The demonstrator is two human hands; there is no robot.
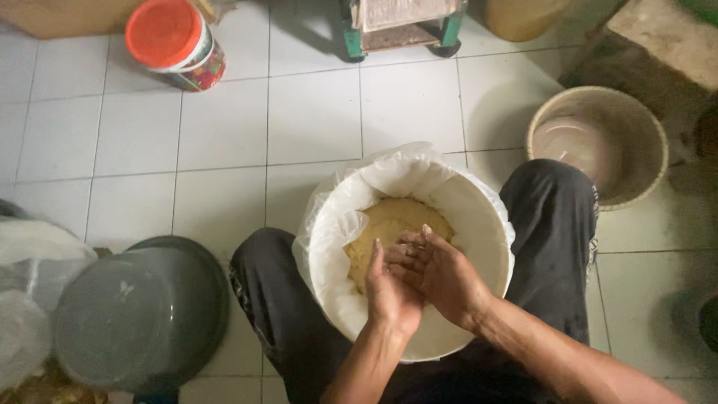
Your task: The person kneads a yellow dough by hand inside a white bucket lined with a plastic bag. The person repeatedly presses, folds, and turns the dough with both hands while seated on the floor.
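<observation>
We pressed our left hand [390, 293] and right hand [440, 275] together, open-palmed and holding nothing, over the cloth-lined white bucket [479, 224] of yellowish mash [389, 224], and judged sticky crumbs might drop onto the tiled floor [314, 120].

I sat low on a floor of white square tiles [314, 120] with thin dark grout lines, dull under dim, flat light. Ahead of me stood a piece of furniture on green legs [400, 30], only its base showing. A red-lidded tub [173, 41] lay tilted on the tiles to the left. A grey basin [138, 318] rested upside down just beside my left knee. To my right sat a round, pale bucket [598, 142], and beyond it a rough concrete block [666, 45].
</observation>
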